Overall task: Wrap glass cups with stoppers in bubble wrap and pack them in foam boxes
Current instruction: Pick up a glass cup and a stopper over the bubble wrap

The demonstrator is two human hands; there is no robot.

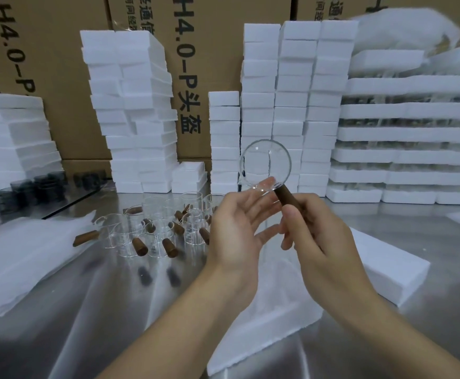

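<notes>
A clear glass cup [265,165] with a brown wooden handle [287,196] is held up in the air, its round mouth facing me. My right hand [316,236] grips the handle. My left hand [237,228] is spread with straight fingers, the fingertips touching the cup's lower rim. Below the hands a white wrap sheet [278,296] lies on the steel table. A white foam box [387,266] sits to the right of it. Several more glass cups with brown handles [155,231] stand in a cluster to the left.
Tall stacks of white foam boxes [291,105] line the back, with foam trays [404,132] at right and cardboard cartons [45,64] behind. A pile of white wrap sheets [18,255] lies at left. Dark smoked glass cups [40,187] stand at the far left.
</notes>
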